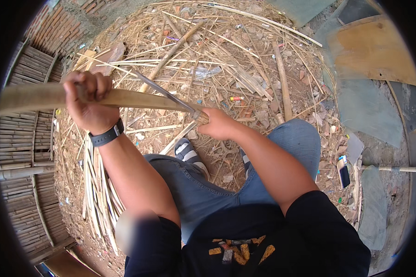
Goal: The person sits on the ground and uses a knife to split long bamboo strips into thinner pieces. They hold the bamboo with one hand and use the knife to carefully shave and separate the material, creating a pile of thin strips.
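Note:
A long pale bamboo strip (138,98) runs across in front of me from the far left. My left hand (88,94), with a dark watch on its wrist, is wrapped around it. My right hand (218,123) is closed on the wooden handle of a knife (167,94). The knife's long grey blade slants up and leftward across the strip's right end, seemingly against it. Whether the edge has cut into the bamboo cannot be made out. The right fingers are partly hidden behind the hand.
A heap of thin split strips (99,198) lies to my left beside a bamboo slat wall (21,138). Poles (282,83), straw and rubble litter the ground ahead. At right lie a phone (343,174) and grey sheets (370,111).

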Demonstrator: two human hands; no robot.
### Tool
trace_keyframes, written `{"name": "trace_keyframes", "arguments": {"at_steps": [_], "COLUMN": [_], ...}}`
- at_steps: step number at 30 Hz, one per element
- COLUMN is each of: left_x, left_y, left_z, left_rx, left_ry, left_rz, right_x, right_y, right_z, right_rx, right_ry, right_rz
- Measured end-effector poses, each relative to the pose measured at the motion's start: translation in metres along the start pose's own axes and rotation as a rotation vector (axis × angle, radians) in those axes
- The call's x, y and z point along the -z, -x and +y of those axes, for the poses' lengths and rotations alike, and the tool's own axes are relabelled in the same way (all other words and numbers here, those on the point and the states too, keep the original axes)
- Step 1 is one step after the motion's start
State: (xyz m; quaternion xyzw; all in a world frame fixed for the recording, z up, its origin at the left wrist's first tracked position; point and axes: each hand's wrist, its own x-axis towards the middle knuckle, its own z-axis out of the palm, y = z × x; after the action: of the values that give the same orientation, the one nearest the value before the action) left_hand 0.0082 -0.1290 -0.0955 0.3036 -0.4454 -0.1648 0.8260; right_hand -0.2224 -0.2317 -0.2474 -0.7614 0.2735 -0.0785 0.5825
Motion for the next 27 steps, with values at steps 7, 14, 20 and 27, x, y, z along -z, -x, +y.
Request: {"name": "trace_keyframes", "arguments": {"at_steps": [7,14,20,27], "left_x": [0.018,0.023,0.041,0.046], "left_y": [-0.002,-0.004,-0.003,-0.005], "left_z": [0.007,0.010,0.014,0.014], "left_rx": [0.144,0.248,0.259,0.262], "left_ry": [0.106,0.280,0.299,0.314], "left_rz": [-0.137,-0.364,-0.362,-0.334], "right_x": [-0.011,-0.011,-0.014,-0.040], "right_y": [-0.025,-0.018,-0.021,-0.035], "right_z": [0.036,0.038,0.031,0.103], "right_rx": [-0.153,-0.300,-0.109,-0.349], "right_ry": [0.099,-0.176,0.049,0.096], "right_rz": [-0.065,-0.120,-0.064,0.009]}}
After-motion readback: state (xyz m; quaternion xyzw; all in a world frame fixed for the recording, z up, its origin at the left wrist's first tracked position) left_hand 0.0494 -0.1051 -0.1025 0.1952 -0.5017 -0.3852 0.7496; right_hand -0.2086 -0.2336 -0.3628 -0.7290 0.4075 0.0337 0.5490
